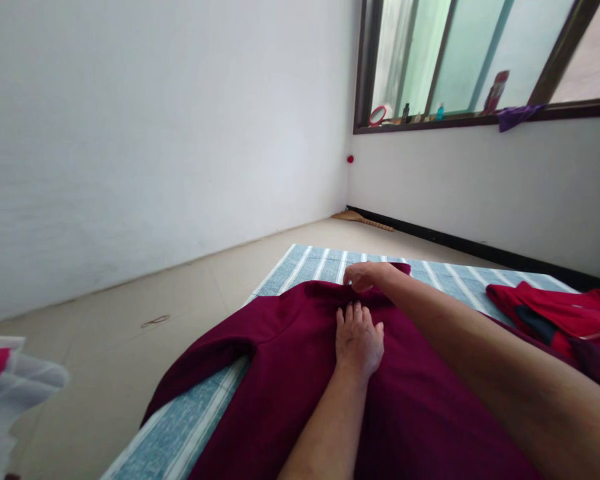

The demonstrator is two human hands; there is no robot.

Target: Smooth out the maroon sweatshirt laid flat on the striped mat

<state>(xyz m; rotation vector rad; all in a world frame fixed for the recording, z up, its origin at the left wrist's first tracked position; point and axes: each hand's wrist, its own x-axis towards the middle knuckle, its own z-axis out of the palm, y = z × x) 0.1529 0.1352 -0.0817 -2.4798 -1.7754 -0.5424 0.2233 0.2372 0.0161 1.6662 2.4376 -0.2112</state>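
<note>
A maroon cloth garment (290, 360) lies spread on a blue-and-white striped mat (325, 267), with a sleeve folded out to the left. My left hand (359, 340) rests palm down on its middle, fingers slightly apart and holding nothing. My right arm reaches across from the lower right. My right hand (363, 277) is curled over the garment's upper edge near the neck, gripping the fabric there. Its fingertips are partly hidden in the fold.
A red garment (550, 313) lies on the mat's right side. White and red cloth (10, 380) sits at lower left on the beige floor (130, 293). Walls stand left and ahead. A broom (365, 220) lies in the corner, below a window sill (430, 120) holding small items.
</note>
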